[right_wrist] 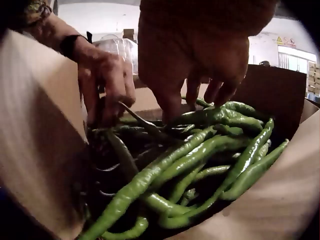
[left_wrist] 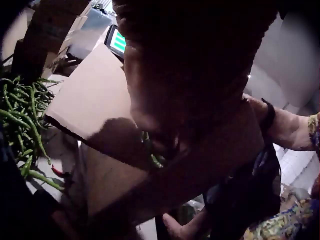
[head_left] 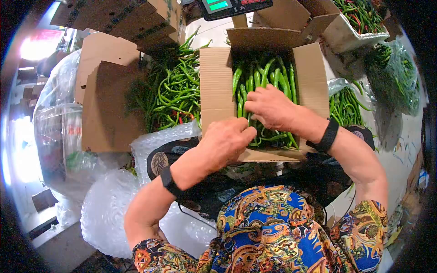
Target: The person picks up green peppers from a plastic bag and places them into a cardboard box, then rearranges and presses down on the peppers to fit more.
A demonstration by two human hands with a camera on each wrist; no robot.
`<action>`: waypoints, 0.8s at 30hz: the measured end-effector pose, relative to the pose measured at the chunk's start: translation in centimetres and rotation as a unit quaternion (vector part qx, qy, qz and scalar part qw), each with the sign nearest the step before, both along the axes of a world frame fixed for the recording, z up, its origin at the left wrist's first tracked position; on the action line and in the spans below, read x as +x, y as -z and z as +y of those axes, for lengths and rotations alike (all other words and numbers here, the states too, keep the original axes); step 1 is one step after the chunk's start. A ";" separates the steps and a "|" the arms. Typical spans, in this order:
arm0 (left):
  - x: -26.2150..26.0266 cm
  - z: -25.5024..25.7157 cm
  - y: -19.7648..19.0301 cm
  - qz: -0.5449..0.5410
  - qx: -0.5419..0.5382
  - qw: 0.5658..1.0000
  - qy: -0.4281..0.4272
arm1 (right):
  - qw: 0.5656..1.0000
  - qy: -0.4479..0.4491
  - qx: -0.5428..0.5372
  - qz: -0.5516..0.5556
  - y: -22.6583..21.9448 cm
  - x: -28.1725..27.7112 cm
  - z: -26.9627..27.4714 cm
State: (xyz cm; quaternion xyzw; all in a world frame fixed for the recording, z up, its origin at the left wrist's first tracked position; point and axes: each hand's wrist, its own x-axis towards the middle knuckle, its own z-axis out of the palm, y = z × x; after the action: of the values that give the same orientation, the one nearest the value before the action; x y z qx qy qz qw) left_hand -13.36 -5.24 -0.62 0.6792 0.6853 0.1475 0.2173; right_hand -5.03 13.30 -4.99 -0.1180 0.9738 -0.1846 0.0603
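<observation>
Long green peppers (head_left: 284,84) (right_wrist: 200,150) lie in an open cardboard box (head_left: 216,86). My right hand (head_left: 273,107) (right_wrist: 195,55) reaches down over them with bent fingers; its thumb and fingertips close around a green pepper in the right wrist view. Beside it, at the box's near left corner, my left hand (head_left: 227,139) (right_wrist: 107,82) has its fingers curled downward among the peppers. Its fingertips are hidden, so any grip there is unclear. The left hand (left_wrist: 190,65) looms dark in the left wrist view, over the box flap (left_wrist: 95,95).
More green peppers (head_left: 177,91) lie heaped left of the box, beside a tall cardboard piece (head_left: 109,107). Bubble wrap (head_left: 109,214) spreads at lower left. A scale display (head_left: 217,5) stands beyond the box. Bagged peppers (head_left: 346,107) and a white foam box (head_left: 339,36) sit right.
</observation>
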 end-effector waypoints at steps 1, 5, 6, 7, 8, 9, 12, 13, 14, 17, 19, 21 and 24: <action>0.2 0.0 -1.1 0.037 0.040 0.999 0.001 | 1.000 0.000 -0.001 0.000 0.4 0.2 0.2; 1.3 -0.4 0.4 0.089 0.073 0.993 0.011 | 0.995 -0.024 0.031 0.093 1.7 -0.3 0.6; 1.3 -0.2 0.2 0.065 0.064 0.996 0.011 | 0.993 -0.036 0.062 0.093 2.3 -0.5 0.2; 1.3 -0.1 0.1 0.066 0.065 0.996 0.012 | 0.990 -0.048 0.091 0.093 2.9 -0.4 -0.1; 1.4 -0.1 -0.2 0.051 0.055 0.997 0.017 | 0.987 -0.058 0.082 0.122 2.4 -0.4 -0.3; 1.3 0.0 -0.5 0.038 0.046 0.998 0.022 | 0.987 -0.058 0.083 0.125 1.9 -0.3 -0.4; 1.3 -0.5 -2.7 -0.056 -0.023 0.998 -0.020 | 0.961 -0.045 0.049 0.270 0.0 -0.5 -0.3; 1.0 -0.6 -2.7 -0.056 -0.022 0.998 -0.019 | 0.960 -0.045 0.049 0.270 0.4 -0.4 -0.4; 0.5 -0.6 -2.7 -0.113 0.013 0.992 -0.055 | 0.961 -0.031 0.039 0.273 1.3 -0.5 -0.4; -0.7 -0.4 -2.2 -0.171 -0.014 0.973 -0.156 | 0.972 -0.012 0.022 0.232 3.5 -0.1 -1.3; -1.4 -0.8 -0.2 -0.110 0.031 0.969 -0.219 | 0.980 0.016 -0.032 0.195 3.7 0.4 -1.2; -1.8 -0.5 0.6 -0.176 -0.018 0.952 -0.250 | 0.983 0.014 -0.022 0.183 3.6 0.9 -1.0; -1.8 -0.4 2.7 -0.149 -0.060 0.967 -0.199 | 0.983 0.001 -0.014 0.181 3.6 1.1 -0.7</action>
State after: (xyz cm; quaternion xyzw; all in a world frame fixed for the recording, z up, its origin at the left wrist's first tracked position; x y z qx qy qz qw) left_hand -15.17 -5.63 -3.34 0.4849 0.7746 0.2456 0.3235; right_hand -3.92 12.56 -8.62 -0.1491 0.9662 -0.1735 -0.1186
